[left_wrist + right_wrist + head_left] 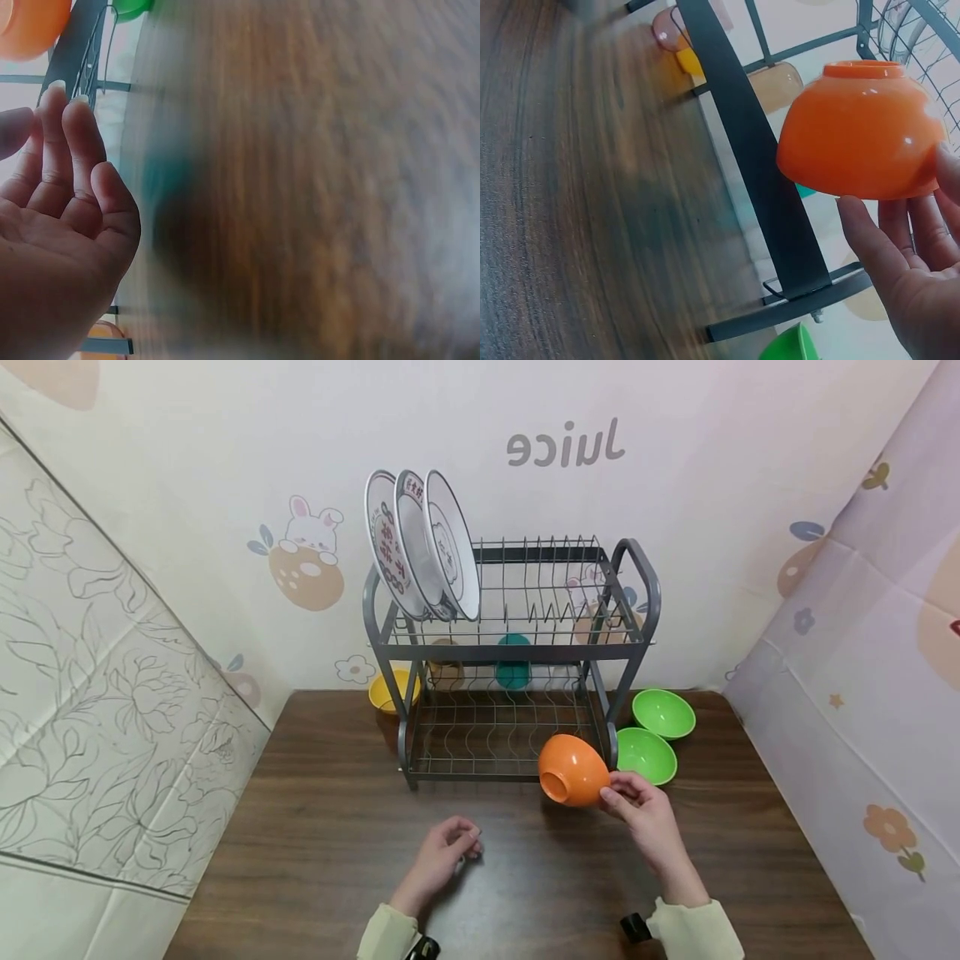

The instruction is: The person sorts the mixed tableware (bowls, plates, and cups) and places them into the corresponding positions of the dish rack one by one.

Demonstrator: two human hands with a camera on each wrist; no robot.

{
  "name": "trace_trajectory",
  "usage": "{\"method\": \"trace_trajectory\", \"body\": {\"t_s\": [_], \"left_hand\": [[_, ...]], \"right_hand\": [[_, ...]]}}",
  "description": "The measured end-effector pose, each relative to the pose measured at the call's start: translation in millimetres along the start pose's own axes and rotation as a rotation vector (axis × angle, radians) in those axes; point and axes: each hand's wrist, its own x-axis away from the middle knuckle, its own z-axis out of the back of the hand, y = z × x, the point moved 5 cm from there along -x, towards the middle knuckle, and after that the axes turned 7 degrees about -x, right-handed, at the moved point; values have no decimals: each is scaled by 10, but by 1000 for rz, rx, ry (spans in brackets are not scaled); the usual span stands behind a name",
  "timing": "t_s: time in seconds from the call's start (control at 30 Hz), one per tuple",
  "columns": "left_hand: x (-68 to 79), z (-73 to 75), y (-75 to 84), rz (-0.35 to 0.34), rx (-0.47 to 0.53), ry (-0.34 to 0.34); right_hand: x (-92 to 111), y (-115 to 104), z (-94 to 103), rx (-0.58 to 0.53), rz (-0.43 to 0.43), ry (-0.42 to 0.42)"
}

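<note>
Placement step, apparently | glossy orange round bowl tilted before near right of dark grey two-tier metal rack, pinched in right hand | no load in loosely curled left hand | next: probably calls for clearing lower near rail

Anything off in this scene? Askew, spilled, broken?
One oddity: the "Juice" lettering on the back wall reads mirrored, right to left. Otherwise nothing stands out: the orange bowl is tilted, but the right hand grips it. No spill or breakage visible.
</note>
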Motion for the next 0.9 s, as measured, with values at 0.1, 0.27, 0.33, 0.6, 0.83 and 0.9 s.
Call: {"method": "trace_trajectory", "body": {"t_s": [0.1, 0.27, 0.33, 0.6, 0.83, 0.9], "left_hand": [[4, -29, 30, -1, 6, -12], [4, -123, 107, -20, 21, -37], [4, -174, 131, -26, 26, -54], [34, -310, 163, -7, 55, -90], [32, -341, 170, 2, 70, -86], [35, -344, 178, 9, 74, -85]], "right_hand": [[4, 6, -27, -3, -23, 9], [-51, -40, -78, 22, -70, 50], [-85, -68, -91, 47, -87, 73], [-204, -154, -164, 1, -129, 99], [-361, -183, -191, -259, -114, 136], [-408, -184, -197, -344, -114, 134]]}}
